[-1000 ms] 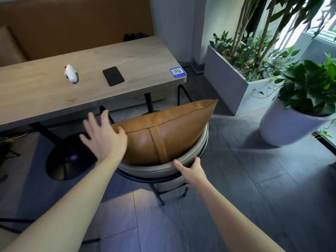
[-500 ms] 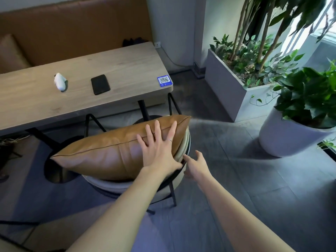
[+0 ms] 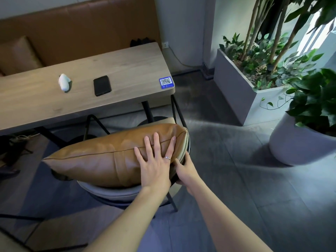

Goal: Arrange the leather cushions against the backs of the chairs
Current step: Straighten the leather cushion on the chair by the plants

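Cushion (image 3: 101, 157), tan leather, is lying long-ways across the chair (image 3: 116, 194), propped on the curved backrest, w/ its left corner sticking out past the chair's edge and its right end up against the backrest rim. One view only, head cam, so everything's placed relative to the chair.

Your left hand (image 3: 155, 164) is flat on the cushion's right part, fingers spread wide, palm pressing the leather, ring on one finger. Not pinching anything, just laid open on it. Your right hand (image 3: 185, 171) is just right of the left one, curled around the chair's backrest rim at the cushion's right end; thumb's on top of the rim, the other fingers are tucked under so can't see them.

Beyond the chair is a wooden table (image 3: 127, 70) w/ a black phone (image 3: 102, 85), a small white gadget (image 3: 63, 82) left of the phone, and a blue QR sticker (image 3: 166, 82) at the table corner. Behind the table there's a brown bench seat (image 3: 81, 30). Right of the chair, well apart across the grey tile floor, a round white pot (image 3: 298, 144) w/ a leafy plant, and a rectangular grey planter (image 3: 234, 88) further back.
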`<state>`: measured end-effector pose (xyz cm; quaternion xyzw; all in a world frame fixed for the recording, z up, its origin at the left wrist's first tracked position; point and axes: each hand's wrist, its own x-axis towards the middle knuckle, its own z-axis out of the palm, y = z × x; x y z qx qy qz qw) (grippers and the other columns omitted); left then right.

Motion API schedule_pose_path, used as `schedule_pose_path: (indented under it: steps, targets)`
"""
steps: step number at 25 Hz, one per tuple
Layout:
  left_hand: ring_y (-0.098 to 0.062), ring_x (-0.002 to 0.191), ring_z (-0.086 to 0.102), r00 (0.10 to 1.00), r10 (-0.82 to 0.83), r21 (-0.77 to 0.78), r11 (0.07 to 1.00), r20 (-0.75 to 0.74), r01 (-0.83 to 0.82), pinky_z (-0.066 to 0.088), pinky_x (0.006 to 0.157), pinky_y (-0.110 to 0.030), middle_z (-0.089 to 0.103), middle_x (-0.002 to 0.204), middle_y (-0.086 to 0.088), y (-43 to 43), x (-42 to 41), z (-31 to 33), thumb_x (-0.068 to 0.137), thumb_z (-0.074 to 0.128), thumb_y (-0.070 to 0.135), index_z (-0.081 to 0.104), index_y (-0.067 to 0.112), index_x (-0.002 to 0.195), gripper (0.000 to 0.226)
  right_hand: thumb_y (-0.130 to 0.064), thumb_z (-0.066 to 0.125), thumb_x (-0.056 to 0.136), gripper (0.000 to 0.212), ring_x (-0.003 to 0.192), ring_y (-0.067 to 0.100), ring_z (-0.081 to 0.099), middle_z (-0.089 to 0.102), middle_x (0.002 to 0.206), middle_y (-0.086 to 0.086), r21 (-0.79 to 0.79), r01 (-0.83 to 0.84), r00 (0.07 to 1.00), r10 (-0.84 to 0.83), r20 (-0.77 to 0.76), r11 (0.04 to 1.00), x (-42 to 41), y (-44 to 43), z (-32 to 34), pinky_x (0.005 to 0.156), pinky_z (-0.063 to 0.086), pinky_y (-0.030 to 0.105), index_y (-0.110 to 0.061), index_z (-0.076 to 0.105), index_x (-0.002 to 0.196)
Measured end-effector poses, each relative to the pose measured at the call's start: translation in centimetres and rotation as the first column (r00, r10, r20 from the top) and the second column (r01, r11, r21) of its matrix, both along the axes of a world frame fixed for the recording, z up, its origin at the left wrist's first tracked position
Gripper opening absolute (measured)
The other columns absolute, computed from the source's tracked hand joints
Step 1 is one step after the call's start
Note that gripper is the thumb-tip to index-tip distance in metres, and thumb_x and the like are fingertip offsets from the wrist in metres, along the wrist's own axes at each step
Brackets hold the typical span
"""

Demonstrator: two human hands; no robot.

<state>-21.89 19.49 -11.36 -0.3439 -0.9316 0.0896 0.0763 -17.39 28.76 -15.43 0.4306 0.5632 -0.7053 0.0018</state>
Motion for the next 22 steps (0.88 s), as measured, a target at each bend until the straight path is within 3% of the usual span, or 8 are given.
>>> schedule_pose_path:
  steps: [4,10,16,22]
  targets:
    - [-0.050,0.149,-0.004,1.000,-0.021,-0.029,0.999,-0.012,0.021,0.012,0.113,-0.073,-0.010,0.165,-0.025,-2.0,0.2,0.2,0.081,0.072,0.032,-0.033,0.031,0.149,0.125,-0.041,0.059,0.097,0.071,0.136,0.031,0.057,0.057,0.153,0.004,-0.030,0.018,1.000,-0.018,-0.013,0.999,0.8,-1.5,0.1,0.110,0.050,0.054,-0.033,0.030,0.161]
    - [-0.048,0.149,-0.010,0.998,-0.056,-0.049,0.997,0.014,0.056,0.007,0.113,-0.071,-0.014,0.165,-0.022,-2.1,-0.6,0.4,0.076,0.078,0.035,-0.039,0.034,0.144,0.136,-0.040,0.054,0.100,0.069,0.140,0.031,0.053,0.051,0.157,0.005,-0.009,0.030,0.999,-0.030,-0.028,1.000,0.4,-1.9,-0.1,0.113,0.047,0.054,-0.030,0.026,0.162]
    - [-0.046,0.150,-0.010,0.999,-0.035,-0.031,0.999,0.024,0.036,0.008,0.114,-0.069,-0.012,0.166,-0.020,-1.7,-1.9,0.6,0.073,0.082,0.040,-0.037,0.037,0.145,0.139,-0.040,0.061,0.098,0.068,0.132,0.035,0.059,0.059,0.149,0.006,-0.011,0.016,1.000,-0.016,-0.023,1.000,-0.7,-0.6,0.2,0.102,0.057,0.055,-0.032,0.034,0.159]
    - [-0.044,0.150,-0.012,0.999,-0.028,-0.025,0.999,0.036,0.029,0.007,0.115,-0.068,-0.013,0.167,-0.019,-1.6,-2.3,0.6,0.074,0.081,0.038,-0.037,0.039,0.145,0.138,-0.039,0.058,0.100,0.066,0.129,0.033,0.060,0.058,0.148,0.006,-0.029,-0.026,1.000,0.025,-0.019,0.999,-1.0,-0.4,0.2,0.102,0.057,0.055,-0.034,0.030,0.159]
